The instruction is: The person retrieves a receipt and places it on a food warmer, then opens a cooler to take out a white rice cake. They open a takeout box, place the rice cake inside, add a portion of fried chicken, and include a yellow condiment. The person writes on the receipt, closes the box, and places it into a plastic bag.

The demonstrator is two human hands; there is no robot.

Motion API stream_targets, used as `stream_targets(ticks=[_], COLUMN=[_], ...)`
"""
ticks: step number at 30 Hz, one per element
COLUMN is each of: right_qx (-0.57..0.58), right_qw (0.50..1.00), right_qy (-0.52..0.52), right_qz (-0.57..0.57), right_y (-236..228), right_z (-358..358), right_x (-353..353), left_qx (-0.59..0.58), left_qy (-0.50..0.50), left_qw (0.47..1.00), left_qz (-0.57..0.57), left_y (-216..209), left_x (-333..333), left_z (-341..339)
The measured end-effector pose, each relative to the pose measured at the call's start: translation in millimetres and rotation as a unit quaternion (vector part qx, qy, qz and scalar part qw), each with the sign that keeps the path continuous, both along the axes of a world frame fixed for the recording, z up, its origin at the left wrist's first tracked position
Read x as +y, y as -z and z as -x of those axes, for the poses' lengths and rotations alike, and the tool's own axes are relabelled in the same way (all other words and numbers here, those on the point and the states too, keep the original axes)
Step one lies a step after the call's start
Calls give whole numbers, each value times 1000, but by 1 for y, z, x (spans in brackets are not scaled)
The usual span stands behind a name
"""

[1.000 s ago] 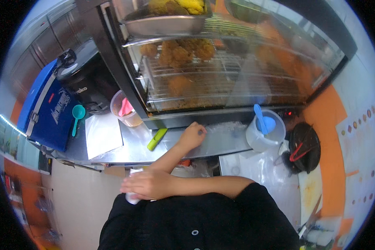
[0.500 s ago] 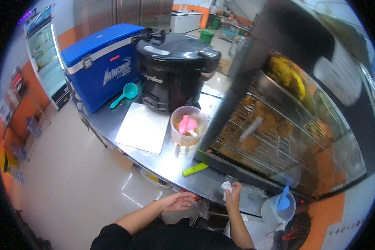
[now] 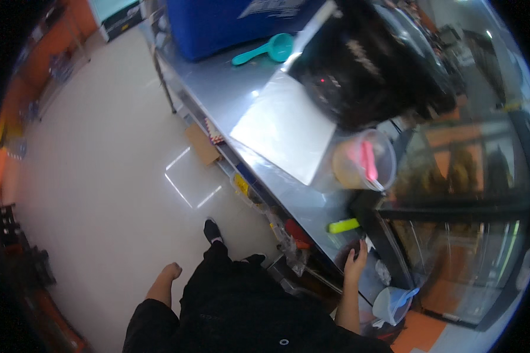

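Note:
My left hand (image 3: 172, 271) hangs low over the floor, away from the counter, its fingers curled in with nothing visible in them. At the counter's near edge, my right hand (image 3: 355, 265) has a crumpled white tissue (image 3: 369, 243) at its fingertips, partly hidden by the fingers. Just beyond that hand lies a lime-green handle (image 3: 343, 226) on the metal counter (image 3: 209, 79). Nearer to me stands a translucent jug (image 3: 384, 306) with a blue scoop (image 3: 407, 297). Farther off, a clear plastic tub (image 3: 344, 165) of yellowish contents holds a pink spoon (image 3: 368, 160).
A white sheet (image 3: 285, 126) lies before a black lidded cooker (image 3: 347, 65). Beside a blue cooler box (image 3: 218, 26) rests a teal scoop (image 3: 271, 49). To the right stands a glass display warmer (image 3: 453, 247). Under the counter, a shelf holds boxes and bags (image 3: 200, 144).
My view has swung left and down, showing more floor and my feet. My left hand has moved away from the counter, its fingers curling in. The right hand stays near the counter edge.

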State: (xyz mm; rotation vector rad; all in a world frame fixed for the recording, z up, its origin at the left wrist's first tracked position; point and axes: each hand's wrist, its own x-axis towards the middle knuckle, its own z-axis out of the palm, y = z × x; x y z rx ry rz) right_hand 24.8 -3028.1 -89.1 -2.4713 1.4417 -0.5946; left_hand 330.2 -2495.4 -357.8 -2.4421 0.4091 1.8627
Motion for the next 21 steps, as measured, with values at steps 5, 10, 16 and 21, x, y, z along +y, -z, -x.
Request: stream_targets(ticks=[5, 10, 16, 21], right_qx=[122, 137, 155, 214], right_qw=[982, 920, 845, 884], right_qy=[-111, -320, -328, -168], right_qz=[89, -182, -393, -380], right_y=[-22, 10, 125, 210], right_z=[-34, -130, -255, -215], right_x=[53, 119, 117, 73], left_qx=[186, 212, 187, 101], left_qy=[-377, -223, -283, -321], left_qw=[907, 951, 941, 934], left_qz=[24, 19, -11, 118], left_y=[-23, -4, 23, 25], left_x=[-60, -109, -101, -81], left_z=[-5, -11, 11, 32])
